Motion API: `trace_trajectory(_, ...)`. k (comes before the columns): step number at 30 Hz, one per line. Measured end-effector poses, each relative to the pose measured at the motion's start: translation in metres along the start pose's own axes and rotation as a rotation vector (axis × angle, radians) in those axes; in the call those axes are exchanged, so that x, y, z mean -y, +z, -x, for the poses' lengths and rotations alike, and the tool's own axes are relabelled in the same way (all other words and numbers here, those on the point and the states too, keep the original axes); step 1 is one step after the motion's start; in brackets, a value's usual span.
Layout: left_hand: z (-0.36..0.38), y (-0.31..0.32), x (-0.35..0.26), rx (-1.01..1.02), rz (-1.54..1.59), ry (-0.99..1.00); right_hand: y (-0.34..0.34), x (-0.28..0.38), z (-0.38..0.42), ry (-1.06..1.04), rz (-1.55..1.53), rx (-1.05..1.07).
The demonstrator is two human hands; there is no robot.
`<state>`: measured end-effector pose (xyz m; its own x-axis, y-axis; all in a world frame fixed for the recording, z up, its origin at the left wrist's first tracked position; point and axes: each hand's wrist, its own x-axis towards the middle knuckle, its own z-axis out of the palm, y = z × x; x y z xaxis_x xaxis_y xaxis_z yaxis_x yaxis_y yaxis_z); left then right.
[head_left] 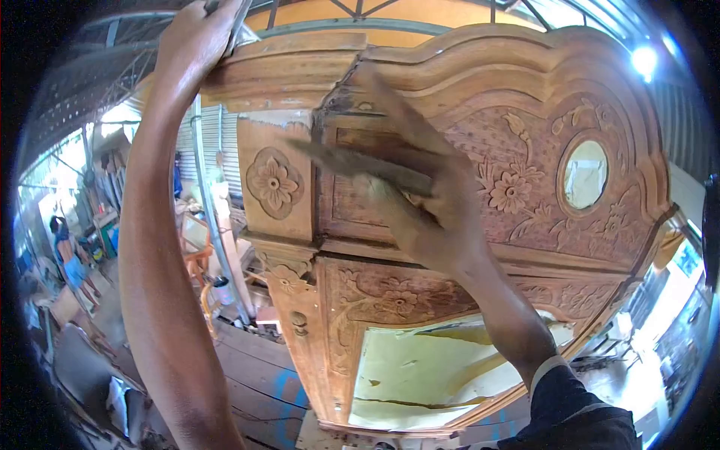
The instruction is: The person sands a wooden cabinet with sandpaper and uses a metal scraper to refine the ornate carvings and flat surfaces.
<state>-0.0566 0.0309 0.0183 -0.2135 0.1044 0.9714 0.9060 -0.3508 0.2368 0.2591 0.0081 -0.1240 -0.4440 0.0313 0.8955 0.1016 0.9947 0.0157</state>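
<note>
A large carved wooden cabinet [349,247] fills the middle of the view, with flower reliefs and an oval opening. Up at its top left corner, my left hand [196,34] is closed on a thin grey flat piece [238,26], partly cut off by the frame edge. My right hand [435,199], blurred by motion, grips a dark, narrow flat tool [375,165]. The tool's tip points left, overlapping the corner post beside the carved flower block [273,184]. A pale smear [277,118] runs across the wood above that flower.
Below the carved panels, a torn pale sheet [420,371] covers the lower opening. Another person [71,259] stands far off at left among stacked wood and furniture. A metal pole [217,217] rises behind the cabinet. A bright lamp [644,63] shines at upper right.
</note>
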Motion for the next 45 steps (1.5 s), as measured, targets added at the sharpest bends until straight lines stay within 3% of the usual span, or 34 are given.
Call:
trace_trajectory(1, 0.001, 0.001, -0.003, 0.006, -0.012, 0.016, 0.006, -0.003, -0.003, -0.062, 0.073, -0.021)
trace_trajectory(4, 0.009, -0.002, -0.018, -0.008, 0.010, -0.046, 0.019, -0.004, -0.007, 0.255, -0.238, 0.016)
trace_trajectory(6, 0.013, -0.003, -0.026, -0.011, -0.002, -0.036, 0.008, -0.003, 0.001, 0.025, 0.064, 0.137)
trace_trajectory(7, 0.015, -0.005, -0.031, -0.025, 0.000, -0.044, 0.007, -0.007, 0.001, 0.023, 0.049, 0.117)
trace_trajectory(10, 0.016, -0.005, -0.033, -0.009, 0.016, -0.132, 0.003, -0.016, 0.001, -0.081, 0.064, -0.142)
trace_trajectory(13, 0.012, -0.007, -0.034, 0.041, 0.040, -0.191, -0.007, -0.002, 0.005, 0.147, -0.106, 0.091)
trace_trajectory(15, 0.018, -0.006, -0.041, -0.036, -0.034, -0.180, -0.013, 0.003, 0.003, 0.264, -0.220, 0.264)
trace_trajectory(21, 0.020, -0.007, -0.047, 0.007, 0.085, -0.202, -0.008, -0.001, -0.021, 0.247, -0.408, 0.036)
trace_trajectory(24, 0.011, -0.007, -0.029, 0.034, 0.053, -0.212, -0.007, 0.001, -0.016, 0.281, -0.456, 0.025)
trace_trajectory(27, 0.010, -0.007, -0.027, 0.075, 0.135, -0.255, 0.018, -0.009, 0.017, 0.081, -0.460, -0.084)
trace_trajectory(30, 0.015, -0.009, -0.036, 0.081, 0.131, -0.255, 0.022, -0.002, 0.044, 0.243, -0.681, -0.039)
trace_trajectory(32, 0.013, -0.009, -0.032, 0.082, 0.164, -0.258, 0.023, -0.006, 0.049, 0.327, -0.746, -0.232)
trace_trajectory(33, 0.013, -0.009, -0.034, 0.076, 0.155, -0.259, 0.021, -0.010, 0.050, 0.322, -0.755, -0.226)
trace_trajectory(36, 0.015, -0.008, -0.034, 0.053, 0.156, -0.261, 0.001, -0.012, 0.037, 0.359, -0.650, -0.426)
trace_trajectory(41, 0.017, -0.008, -0.040, 0.053, 0.150, -0.277, -0.026, -0.007, 0.001, 0.407, -0.427, -0.357)
trace_trajectory(43, 0.018, -0.009, -0.042, 0.063, 0.144, -0.293, -0.031, -0.004, -0.010, 0.282, -0.144, -0.360)
trace_trajectory(45, 0.014, -0.006, -0.035, 0.039, 0.136, -0.271, -0.030, -0.002, -0.017, 0.255, -0.090, -0.362)
